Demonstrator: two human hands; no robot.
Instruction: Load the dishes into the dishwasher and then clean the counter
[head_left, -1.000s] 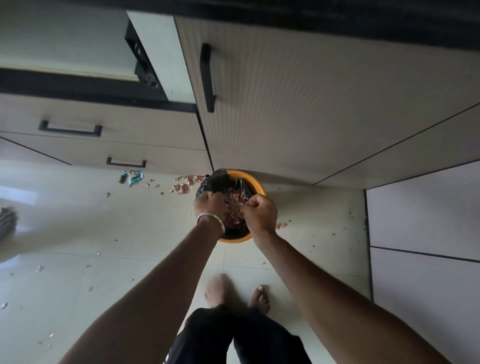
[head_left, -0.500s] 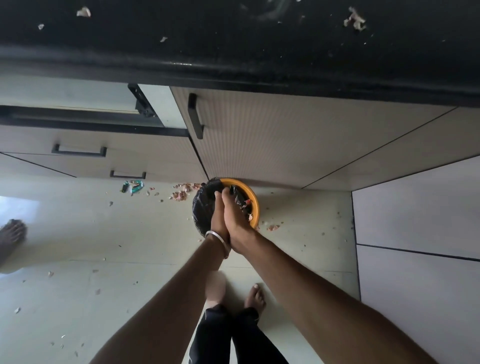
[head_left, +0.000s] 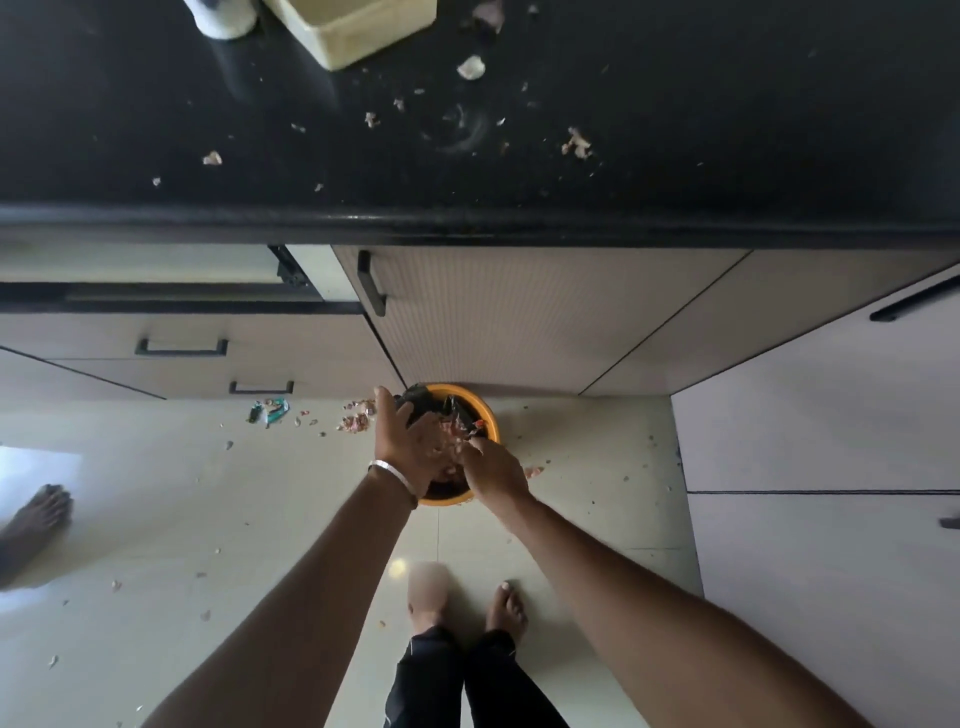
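An orange waste bin (head_left: 487, 415) lined with a black bag stands on the floor against the cabinet, with pinkish peel scraps inside. My left hand (head_left: 408, 441) is over the bin with straight fingers and thumb spread, a metal bangle on its wrist. My right hand (head_left: 493, 467) is beside it over the bin's right half, fingers bent downward; what they hold is hidden. The black counter (head_left: 675, 171) above is strewn with small peel scraps (head_left: 575, 143).
A cream container (head_left: 358, 31) and a white object (head_left: 223, 18) stand at the counter's far side. Peels (head_left: 356, 418) and a teal wrapper (head_left: 272, 410) lie on the floor left of the bin. Another person's foot (head_left: 39, 514) is at the left. Cabinet drawers and handles line the wall.
The view has tilted upward, so the counter top is now visible. My hands, pressed together over the bin half a second ago, have parted, and my left hand's fingers have straightened.
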